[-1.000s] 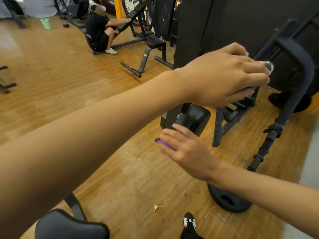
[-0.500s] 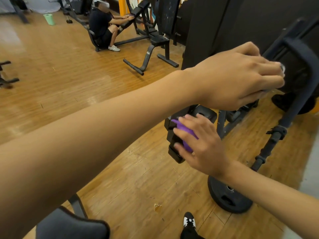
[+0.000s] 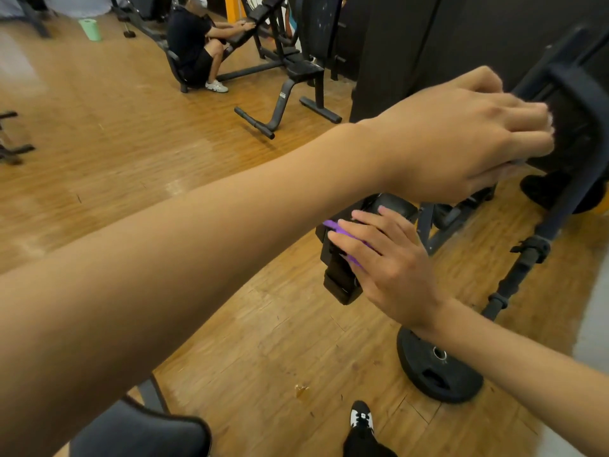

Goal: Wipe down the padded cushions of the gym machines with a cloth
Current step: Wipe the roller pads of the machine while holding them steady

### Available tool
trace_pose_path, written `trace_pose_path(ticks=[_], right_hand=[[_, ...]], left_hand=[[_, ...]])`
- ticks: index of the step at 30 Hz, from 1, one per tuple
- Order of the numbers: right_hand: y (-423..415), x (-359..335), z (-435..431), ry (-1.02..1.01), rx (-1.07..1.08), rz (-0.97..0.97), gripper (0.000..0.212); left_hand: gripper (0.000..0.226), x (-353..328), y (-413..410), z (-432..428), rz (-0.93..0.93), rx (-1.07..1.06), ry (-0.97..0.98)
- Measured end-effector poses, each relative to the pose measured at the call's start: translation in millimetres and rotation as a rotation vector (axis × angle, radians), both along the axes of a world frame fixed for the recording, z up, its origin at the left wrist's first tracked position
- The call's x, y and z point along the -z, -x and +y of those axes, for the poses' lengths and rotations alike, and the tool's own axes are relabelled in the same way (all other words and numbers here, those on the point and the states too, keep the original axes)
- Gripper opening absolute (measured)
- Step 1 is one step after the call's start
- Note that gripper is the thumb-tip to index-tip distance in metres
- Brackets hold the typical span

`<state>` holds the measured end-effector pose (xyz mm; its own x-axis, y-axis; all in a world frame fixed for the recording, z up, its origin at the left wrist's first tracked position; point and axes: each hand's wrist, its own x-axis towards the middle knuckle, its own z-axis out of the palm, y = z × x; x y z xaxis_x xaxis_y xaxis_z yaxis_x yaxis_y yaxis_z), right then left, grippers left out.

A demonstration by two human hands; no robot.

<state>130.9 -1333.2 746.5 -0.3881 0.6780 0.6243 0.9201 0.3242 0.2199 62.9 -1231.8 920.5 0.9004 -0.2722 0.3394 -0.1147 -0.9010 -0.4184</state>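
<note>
My right hand (image 3: 382,258) presses a purple cloth (image 3: 336,227) flat against a black padded roller cushion (image 3: 392,206) low on the machine; only the cloth's edge shows past my fingers. A black bracket (image 3: 339,282) hangs under the pad. My left hand (image 3: 461,136) reaches across the view and is closed around a handle of the dark machine frame (image 3: 573,84); the handle itself is hidden by the fingers.
A black weight plate (image 3: 435,367) lies on the wooden floor near my shoe (image 3: 361,420). A black seat pad (image 3: 138,433) sits at the bottom left. Farther off are a bench (image 3: 296,77), a seated person (image 3: 194,44) and a green roll (image 3: 90,29).
My right hand moved up from beside the pad onto it, bringing the purple cloth against the cushion. My left hand kept its grip on the frame handle.
</note>
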Motion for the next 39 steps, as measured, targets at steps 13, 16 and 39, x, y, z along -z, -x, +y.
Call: trace_pose_path(ticks=[13,16,39], right_hand=[[2,32,-10,0.038,0.059,-0.32,0.03],[9,75,-10,0.373,0.036,-0.559,0.029],[4,34,-10,0.028,-0.105,-0.353,0.027]], left_hand=[[0.062,2,-7,-3,-0.019,0.012,0.01],[0.057,2,-8,-4,-0.013,0.0,0.04],[0.059,7,-3,-7,-0.03,0.006,0.02]])
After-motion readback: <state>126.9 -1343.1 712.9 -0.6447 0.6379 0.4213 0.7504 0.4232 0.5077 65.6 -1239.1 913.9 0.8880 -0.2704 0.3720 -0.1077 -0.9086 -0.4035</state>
